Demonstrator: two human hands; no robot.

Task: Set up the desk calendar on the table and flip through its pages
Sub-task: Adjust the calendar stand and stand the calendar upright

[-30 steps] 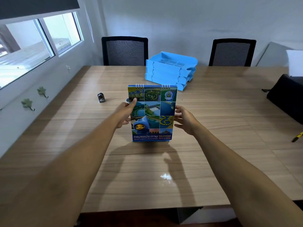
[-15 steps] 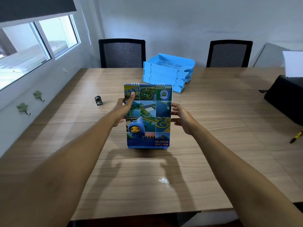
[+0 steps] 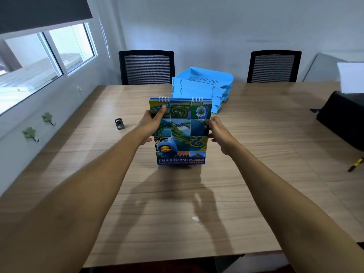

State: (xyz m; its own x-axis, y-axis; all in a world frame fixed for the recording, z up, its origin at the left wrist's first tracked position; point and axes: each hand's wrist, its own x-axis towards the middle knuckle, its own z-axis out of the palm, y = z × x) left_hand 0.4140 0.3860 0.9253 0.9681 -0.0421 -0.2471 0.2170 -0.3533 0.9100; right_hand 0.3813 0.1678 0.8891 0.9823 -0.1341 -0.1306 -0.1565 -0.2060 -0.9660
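Observation:
A spiral-bound desk calendar with a blue and green picture cover stands upright on its lower edge in the middle of the wooden table, cover facing me. My left hand grips its left edge, thumb on the cover near the top corner. My right hand holds the right edge at mid height, fingertips on the cover. The calendar's back and stand are hidden behind the cover.
A stack of blue letter trays sits just behind the calendar. A small dark object lies to the left. At the right are a black bag and a yellow marker. Two black chairs stand at the far side.
The calendar has tipped slightly, so the bottom text strip shows fully again. Both hands stay on its edges, the left thumb still near the top left corner.

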